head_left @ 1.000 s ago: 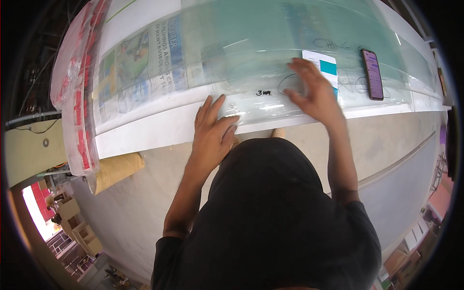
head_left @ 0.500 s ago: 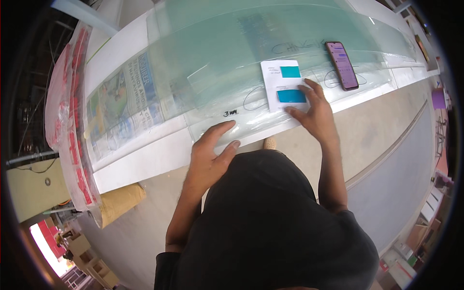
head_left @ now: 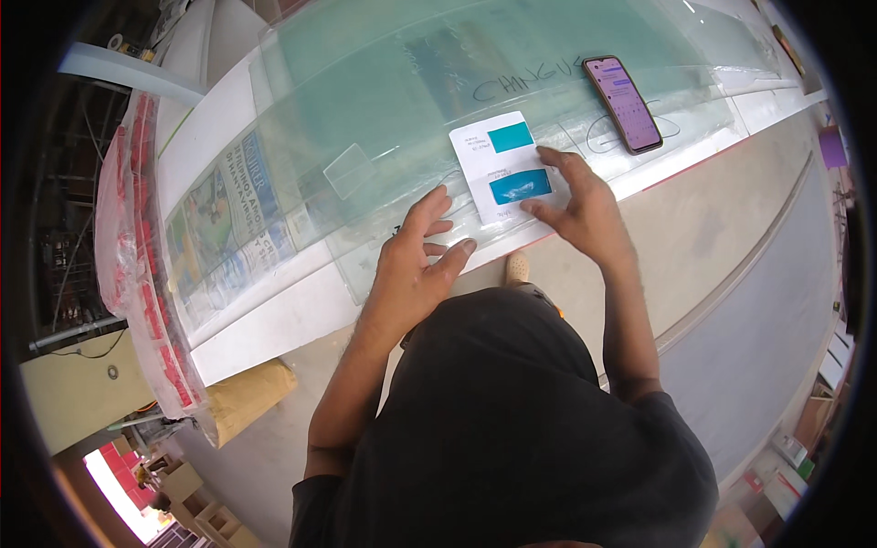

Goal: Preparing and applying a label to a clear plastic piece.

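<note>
"So, what was at the far left?"

"A long clear plastic wrap (head_left: 114,265) with red strips (head_left: 146,274) in it. One end was hard to see in the dark. Next to it, below the edge of the white table (head_left: 274,320), was a tan paper bundle (head_left: 254,397). I couldn't see if anything was inside."

"And then?"

"A newspaper (head_left: 219,201) lay under a see-through greenish sheet (head_left: 320,119), so it looked a bit cloudy."

"What about the left hand (head_left: 411,260)?"

"Its fingers were bent and spread, with the thumb held apart. It had nothing in it that I could see. I couldn't tell if it touched the sheet. It hid most of a small black mark (head_left: 396,230)."

"What came next?"

"The white card (head_left: 470,169)! It lay on the sheet, between the two hands, a little tilted. It had two blue-green patches (head_left: 510,137), one above the other. The lower one had a shiny white streak. The gray writing was too tiny to read."

"And the right hand (head_left: 585,210)?"

"It was at the card's right side. Its thumb and pointing finger were curved and wide apart. I couldn't tell if they pressed on the card."

"What was last?"

"A phone (head_left: 623,102) with a lit, purplish screen. It lay face up and covered part of a black pen loop (head_left: 589,142)."
</note>
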Action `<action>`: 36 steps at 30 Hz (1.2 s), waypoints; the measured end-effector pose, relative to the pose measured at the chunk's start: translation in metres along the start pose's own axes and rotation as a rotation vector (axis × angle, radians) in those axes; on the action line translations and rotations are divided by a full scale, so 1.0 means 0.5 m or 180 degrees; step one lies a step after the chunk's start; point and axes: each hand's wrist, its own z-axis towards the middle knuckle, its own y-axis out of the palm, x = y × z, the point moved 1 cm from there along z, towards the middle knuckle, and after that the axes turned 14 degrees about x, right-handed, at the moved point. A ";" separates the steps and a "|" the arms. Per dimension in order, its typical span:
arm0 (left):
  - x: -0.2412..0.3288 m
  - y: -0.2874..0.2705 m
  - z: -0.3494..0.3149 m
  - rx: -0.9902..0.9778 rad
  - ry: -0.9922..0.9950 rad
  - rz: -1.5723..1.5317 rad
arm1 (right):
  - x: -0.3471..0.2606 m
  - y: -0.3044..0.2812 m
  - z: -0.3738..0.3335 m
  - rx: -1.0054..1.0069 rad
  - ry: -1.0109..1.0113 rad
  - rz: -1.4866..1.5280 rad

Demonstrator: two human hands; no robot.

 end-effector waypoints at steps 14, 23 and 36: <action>0.000 0.053 0.113 0.0233 -0.1148 -0.0819 | 0.017 0.049 0.031 0.0215 0.0361 -0.0076; 0.012 0.072 0.059 -0.0248 -0.0997 -0.0949 | 0.033 0.020 0.050 -0.0087 0.0068 0.0052; -0.002 0.039 -0.086 -0.0817 -0.0080 0.0140 | -0.026 0.053 0.156 -0.1072 -0.0220 -0.0855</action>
